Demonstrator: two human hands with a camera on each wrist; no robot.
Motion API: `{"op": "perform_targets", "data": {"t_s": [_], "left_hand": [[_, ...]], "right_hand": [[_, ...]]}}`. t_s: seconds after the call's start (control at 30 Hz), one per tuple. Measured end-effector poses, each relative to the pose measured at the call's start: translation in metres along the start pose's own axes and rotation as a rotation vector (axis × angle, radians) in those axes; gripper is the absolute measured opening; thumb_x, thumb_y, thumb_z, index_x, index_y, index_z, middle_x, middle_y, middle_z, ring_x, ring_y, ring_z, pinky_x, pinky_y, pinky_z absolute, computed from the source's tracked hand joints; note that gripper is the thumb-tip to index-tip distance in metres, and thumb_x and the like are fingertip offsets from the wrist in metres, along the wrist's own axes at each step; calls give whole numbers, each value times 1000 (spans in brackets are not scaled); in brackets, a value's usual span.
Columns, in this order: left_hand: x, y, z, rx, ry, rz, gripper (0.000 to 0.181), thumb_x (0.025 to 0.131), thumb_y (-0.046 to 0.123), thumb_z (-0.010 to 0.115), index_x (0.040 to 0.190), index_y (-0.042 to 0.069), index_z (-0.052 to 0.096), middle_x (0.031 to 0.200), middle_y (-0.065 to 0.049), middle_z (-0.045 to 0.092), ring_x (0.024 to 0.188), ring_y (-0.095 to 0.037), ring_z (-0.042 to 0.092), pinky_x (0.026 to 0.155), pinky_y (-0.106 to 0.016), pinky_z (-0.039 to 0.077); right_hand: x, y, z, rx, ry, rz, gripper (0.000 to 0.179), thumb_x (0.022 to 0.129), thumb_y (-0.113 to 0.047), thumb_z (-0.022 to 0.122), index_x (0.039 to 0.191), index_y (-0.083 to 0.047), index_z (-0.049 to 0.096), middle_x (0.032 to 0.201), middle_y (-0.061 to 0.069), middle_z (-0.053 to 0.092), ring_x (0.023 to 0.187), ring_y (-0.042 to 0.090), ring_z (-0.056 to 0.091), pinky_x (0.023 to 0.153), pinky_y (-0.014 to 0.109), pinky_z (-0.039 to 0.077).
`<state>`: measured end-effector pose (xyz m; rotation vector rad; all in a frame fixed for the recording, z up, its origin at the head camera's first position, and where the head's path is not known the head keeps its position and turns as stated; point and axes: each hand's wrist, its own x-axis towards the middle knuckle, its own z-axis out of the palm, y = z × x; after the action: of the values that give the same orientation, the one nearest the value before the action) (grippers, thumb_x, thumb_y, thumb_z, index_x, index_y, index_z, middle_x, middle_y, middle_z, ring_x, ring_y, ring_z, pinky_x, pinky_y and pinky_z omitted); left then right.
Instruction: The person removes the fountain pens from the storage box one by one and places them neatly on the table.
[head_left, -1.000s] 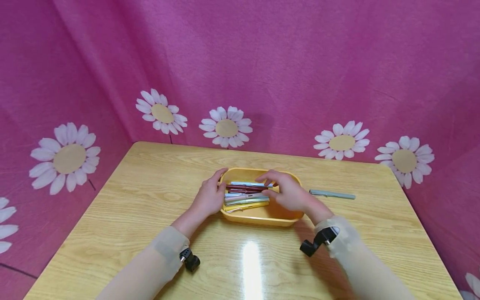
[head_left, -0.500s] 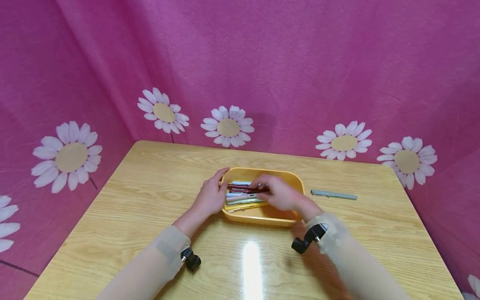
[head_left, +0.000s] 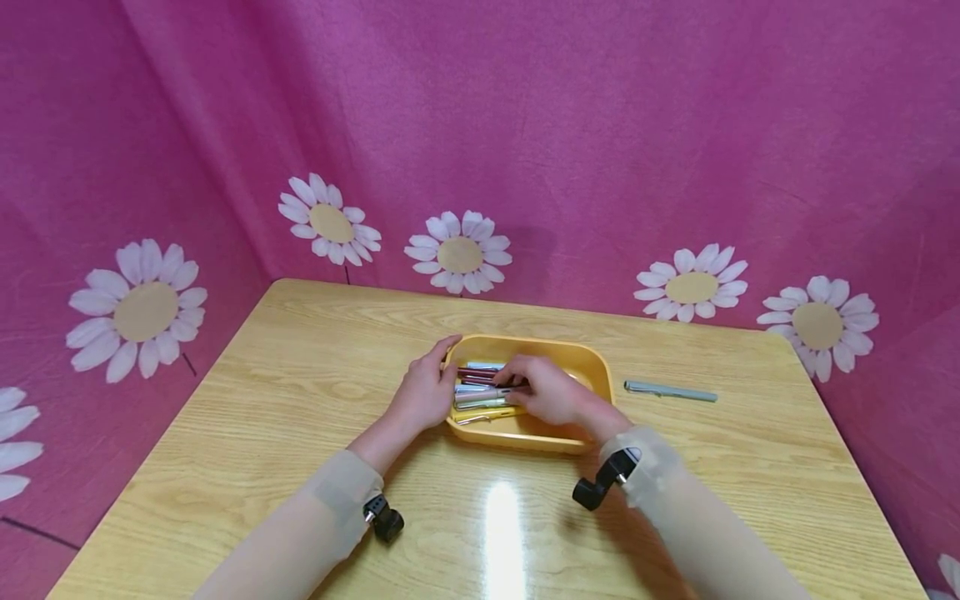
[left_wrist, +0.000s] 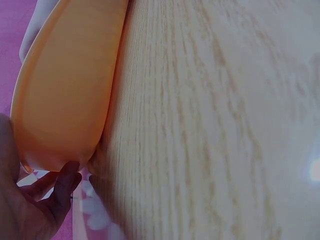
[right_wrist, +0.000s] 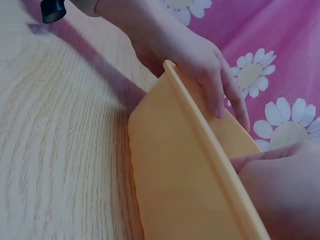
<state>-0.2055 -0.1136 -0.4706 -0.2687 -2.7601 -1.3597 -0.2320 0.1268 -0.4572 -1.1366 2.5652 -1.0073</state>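
Note:
A yellow-orange plastic tray (head_left: 525, 443) stands on the table, several capped pens lying side by side in its left half. Among them are maroon pens (head_left: 474, 372), a pinkish-grey pen (head_left: 474, 396) and a yellow pen (head_left: 480, 415). My left hand (head_left: 422, 393) grips the tray's left end; in the left wrist view its fingers lie along the outer wall. Down inside the tray, my right hand (head_left: 551, 392) has thumb and fingers curled about the right ends of the middle pens. Which pen it pinches I cannot tell. The right wrist view hides the tray's inside behind its wall (right_wrist: 175, 165).
A grey-blue capped pen (head_left: 670, 391) lies on the wooden table (head_left: 337, 333) to the right of the tray. A pink curtain (head_left: 570, 150) with daisy prints stands behind the table and at its sides.
My right hand has moved left and lower over the pens, its fingers closing about them. My left hand keeps its hold on the tray's end.

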Motion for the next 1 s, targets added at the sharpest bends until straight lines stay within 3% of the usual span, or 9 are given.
{"op": "perform_targets", "data": {"t_s": [0.47, 0.8, 1.0], "left_hand": [[0, 1, 0, -17, -6, -29, 50, 110, 13, 50, 160, 13, 46, 145, -20, 61, 130, -31, 60, 110, -51, 47], [-2, 2, 2, -20, -6, -38, 50, 111, 13, 49, 160, 14, 46, 145, -21, 61, 130, -32, 60, 111, -51, 46], [-2, 2, 1, -14, 7, -22, 50, 110, 11, 50, 160, 13, 47, 143, -21, 63, 128, -32, 62, 109, -51, 47]], "right_hand": [[3, -4, 2, -62, 2, 12, 23, 92, 12, 69, 111, 0, 76, 100, 7, 71, 92, 18, 67, 84, 34, 58], [-3, -6, -5, -93, 8, 32, 29, 93, 13, 66, 115, -3, 75, 105, 4, 69, 99, 20, 64, 91, 39, 56], [-8, -7, -10, -82, 27, 15, 30, 91, 14, 70, 118, 2, 74, 105, 6, 68, 94, 19, 64, 85, 36, 57]]}}
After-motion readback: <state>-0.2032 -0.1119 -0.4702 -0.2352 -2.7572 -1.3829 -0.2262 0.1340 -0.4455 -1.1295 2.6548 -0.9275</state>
